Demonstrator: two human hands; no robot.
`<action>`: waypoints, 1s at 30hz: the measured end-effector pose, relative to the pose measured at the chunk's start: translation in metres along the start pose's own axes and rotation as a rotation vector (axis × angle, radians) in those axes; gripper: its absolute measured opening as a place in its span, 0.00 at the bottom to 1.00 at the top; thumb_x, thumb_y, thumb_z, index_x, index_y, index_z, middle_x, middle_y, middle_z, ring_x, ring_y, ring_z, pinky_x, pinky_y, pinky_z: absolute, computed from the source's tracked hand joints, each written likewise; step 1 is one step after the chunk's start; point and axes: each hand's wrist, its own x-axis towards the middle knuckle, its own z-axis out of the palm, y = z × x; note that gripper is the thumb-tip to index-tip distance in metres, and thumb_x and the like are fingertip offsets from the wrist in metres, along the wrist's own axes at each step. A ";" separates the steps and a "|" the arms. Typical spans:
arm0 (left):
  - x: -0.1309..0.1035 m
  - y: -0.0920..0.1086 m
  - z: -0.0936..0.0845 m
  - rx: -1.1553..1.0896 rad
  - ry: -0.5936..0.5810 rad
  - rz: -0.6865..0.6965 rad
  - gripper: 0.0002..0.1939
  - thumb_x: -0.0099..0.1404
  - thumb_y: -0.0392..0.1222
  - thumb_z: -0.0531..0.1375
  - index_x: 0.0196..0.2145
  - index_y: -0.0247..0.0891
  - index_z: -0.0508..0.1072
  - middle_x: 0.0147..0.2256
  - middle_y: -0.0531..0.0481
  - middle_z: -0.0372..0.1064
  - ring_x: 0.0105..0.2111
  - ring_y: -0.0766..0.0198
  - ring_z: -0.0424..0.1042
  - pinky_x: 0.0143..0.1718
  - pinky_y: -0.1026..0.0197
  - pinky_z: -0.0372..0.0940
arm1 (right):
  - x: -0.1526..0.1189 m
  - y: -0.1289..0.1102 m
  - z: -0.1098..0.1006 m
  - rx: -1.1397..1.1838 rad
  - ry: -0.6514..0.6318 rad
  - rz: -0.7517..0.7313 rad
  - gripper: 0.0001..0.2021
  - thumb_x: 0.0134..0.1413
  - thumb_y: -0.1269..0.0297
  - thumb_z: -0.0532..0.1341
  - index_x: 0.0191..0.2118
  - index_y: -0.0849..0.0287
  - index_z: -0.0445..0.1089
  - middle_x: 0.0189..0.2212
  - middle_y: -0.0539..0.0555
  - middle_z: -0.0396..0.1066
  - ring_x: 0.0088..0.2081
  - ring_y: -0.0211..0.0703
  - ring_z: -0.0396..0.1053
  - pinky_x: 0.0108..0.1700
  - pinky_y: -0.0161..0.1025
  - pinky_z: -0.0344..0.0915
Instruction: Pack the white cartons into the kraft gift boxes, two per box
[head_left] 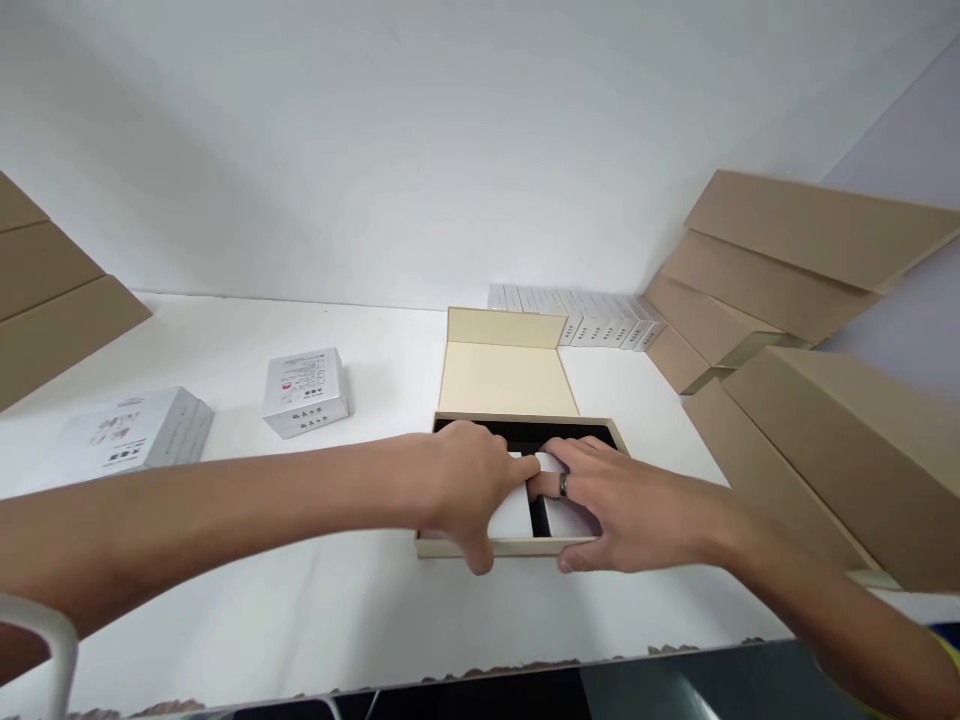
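Note:
An open tan box [510, 547] with a raised cream lid [508, 380] lies on the white table, its inside black. Two white boxes sit side by side in it, a left one [511, 515] and a right one [568, 518], with a dark gap between them. Over the left one lies my left hand [472, 485], fingers apart, thumb over the front rim. My right hand [607, 500], with a dark ring, rests on the right one, fingers spread and thumb at the front rim. The index fingertips meet near the gap. My palms hide parts of both boxes.
White printed boxes stand at the left [304, 390] and far left [142, 430]. A row of small white boxes [592, 318] lines the wall. Tan boxes are stacked at the right [847, 450] and far left [45, 290]. The table's near edge [517, 668] is chipped.

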 end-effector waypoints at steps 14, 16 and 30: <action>0.006 -0.008 0.006 -0.057 0.014 0.053 0.44 0.50 0.59 0.69 0.62 0.44 0.67 0.49 0.39 0.70 0.38 0.47 0.75 0.33 0.52 0.71 | 0.002 -0.007 -0.004 -0.011 -0.014 -0.004 0.13 0.49 0.54 0.71 0.39 0.52 0.75 0.38 0.50 0.65 0.36 0.44 0.68 0.33 0.40 0.61; 0.001 -0.010 0.012 -0.111 0.040 0.039 0.41 0.51 0.57 0.69 0.62 0.48 0.67 0.51 0.40 0.67 0.39 0.46 0.75 0.32 0.53 0.70 | 0.002 -0.006 -0.004 0.008 -0.017 0.010 0.12 0.49 0.55 0.71 0.37 0.52 0.75 0.38 0.50 0.65 0.36 0.44 0.69 0.34 0.41 0.62; 0.008 -0.008 0.003 -0.054 -0.022 0.035 0.42 0.52 0.62 0.68 0.61 0.44 0.68 0.44 0.41 0.75 0.34 0.48 0.75 0.32 0.53 0.69 | 0.004 -0.005 0.008 -0.033 -0.007 -0.010 0.17 0.54 0.49 0.68 0.48 0.48 0.75 0.43 0.53 0.68 0.46 0.53 0.70 0.46 0.55 0.74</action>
